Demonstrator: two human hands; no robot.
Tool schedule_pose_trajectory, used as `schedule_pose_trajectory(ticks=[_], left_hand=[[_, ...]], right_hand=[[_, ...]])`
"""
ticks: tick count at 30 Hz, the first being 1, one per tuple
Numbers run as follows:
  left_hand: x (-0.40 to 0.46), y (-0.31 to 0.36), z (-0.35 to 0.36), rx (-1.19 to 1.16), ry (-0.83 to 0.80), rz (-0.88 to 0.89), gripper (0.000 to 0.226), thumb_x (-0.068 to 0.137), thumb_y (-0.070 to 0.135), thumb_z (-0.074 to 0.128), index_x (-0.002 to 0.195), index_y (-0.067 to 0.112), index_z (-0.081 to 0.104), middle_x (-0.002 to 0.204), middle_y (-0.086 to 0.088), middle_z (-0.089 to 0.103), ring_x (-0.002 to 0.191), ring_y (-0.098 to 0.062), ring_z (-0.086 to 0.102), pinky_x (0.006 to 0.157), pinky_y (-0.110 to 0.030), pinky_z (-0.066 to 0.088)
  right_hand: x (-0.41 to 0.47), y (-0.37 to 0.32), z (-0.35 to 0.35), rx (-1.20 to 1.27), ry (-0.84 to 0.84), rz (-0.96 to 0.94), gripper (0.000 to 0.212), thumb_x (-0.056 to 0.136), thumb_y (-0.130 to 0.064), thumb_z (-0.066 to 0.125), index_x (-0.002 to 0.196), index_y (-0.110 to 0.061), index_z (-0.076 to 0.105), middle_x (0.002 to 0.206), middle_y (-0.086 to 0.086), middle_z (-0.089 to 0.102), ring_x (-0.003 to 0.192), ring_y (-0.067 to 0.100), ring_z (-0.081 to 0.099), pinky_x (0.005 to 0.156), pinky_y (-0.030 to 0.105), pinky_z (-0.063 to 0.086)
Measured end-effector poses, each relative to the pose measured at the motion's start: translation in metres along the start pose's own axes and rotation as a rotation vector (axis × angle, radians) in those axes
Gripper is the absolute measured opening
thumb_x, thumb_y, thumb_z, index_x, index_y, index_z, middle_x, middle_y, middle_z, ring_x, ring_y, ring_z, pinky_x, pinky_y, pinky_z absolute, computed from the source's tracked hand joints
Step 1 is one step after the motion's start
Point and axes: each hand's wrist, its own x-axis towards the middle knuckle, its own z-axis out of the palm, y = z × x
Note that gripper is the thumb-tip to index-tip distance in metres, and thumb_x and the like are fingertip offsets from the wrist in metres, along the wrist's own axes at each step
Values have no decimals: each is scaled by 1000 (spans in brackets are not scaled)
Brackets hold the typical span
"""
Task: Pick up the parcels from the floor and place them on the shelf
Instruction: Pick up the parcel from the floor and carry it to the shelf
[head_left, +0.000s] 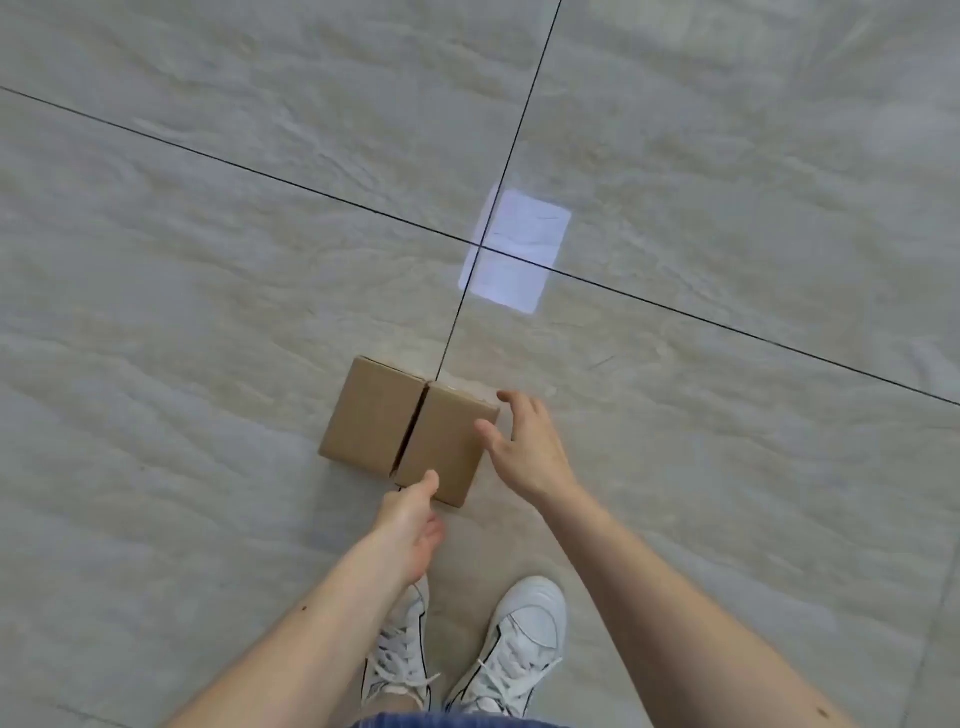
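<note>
A brown cardboard parcel (408, 428) lies flat on the tiled floor just ahead of my feet, its two top flaps meeting in a seam down the middle. My right hand (524, 447) hovers at the parcel's right edge with fingers spread, holding nothing. My left hand (410, 525) reaches toward the near corner, thumb tip close to the cardboard, fingers loosely curled and empty. No shelf is in view.
Beige marble-look floor tiles (208, 260) with dark grout lines fill the view. A bright rectangular patch of light (514, 249) falls on the floor beyond the parcel. My two white sneakers (467, 649) stand close behind the parcel.
</note>
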Motion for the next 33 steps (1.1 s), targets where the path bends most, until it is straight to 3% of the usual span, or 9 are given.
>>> schedule_pose_trajectory(ticks=[2,5,8,12,16,19,26,30,33], left_hand=[[13,-1,5,-43,11,6,57,100,17,58,149,-1,36,143,-28,47,124,-39,54,103,-43,44],[32,-4,8,-96,20,-9,53,99,17,60,146,1,43,149,-24,46,135,-39,48,107,-50,40],[37,-5,11,-125,23,-29,48,100,17,57,144,1,47,146,-21,51,134,-36,50,107,-46,39],[26,-5,17,-132,-12,-43,41,101,20,55,138,2,52,136,-21,59,111,-33,55,98,-41,41],[3,-5,20,-100,-31,-35,62,96,34,63,148,9,40,134,-25,59,98,-35,61,79,-40,48],[-29,-5,23,-91,-59,-2,70,93,45,64,151,23,33,136,-24,59,101,-39,62,79,-41,50],[-137,10,31,-114,-149,44,63,87,57,64,127,10,60,121,-20,70,106,-35,69,70,-45,63],[-218,30,38,-58,-184,85,70,83,69,60,129,16,58,125,-16,65,105,-38,65,97,-58,51],[-291,46,45,-43,-218,77,79,76,79,57,127,20,58,120,-15,62,104,-44,66,87,-60,56]], right_hand=[[16,3,7,-24,-20,-30,53,100,-32,52,148,-13,40,152,6,40,141,23,39,112,33,30],[36,6,16,-61,-57,-28,51,102,-32,47,149,-14,39,153,6,42,141,25,39,113,34,29],[43,10,24,-47,-78,-17,49,102,-33,45,148,-16,41,152,7,44,140,25,41,112,35,31],[40,12,26,6,-52,6,46,101,-35,46,143,-18,47,149,4,43,135,26,46,109,36,36],[18,7,12,38,29,10,39,99,-36,49,134,-20,55,140,2,48,127,31,49,108,42,39],[-12,-7,-10,82,121,-17,29,97,-34,54,122,-22,61,140,4,45,128,32,48,109,41,37],[-105,-57,-75,152,301,-30,32,91,-43,62,113,-20,55,130,2,49,121,24,41,89,37,38],[-157,-93,-117,127,440,-96,29,91,-39,64,109,-17,54,138,8,47,125,28,42,86,35,38],[-201,-121,-152,101,508,-174,28,92,-36,64,109,-16,54,152,4,40,130,25,38,83,34,37]])
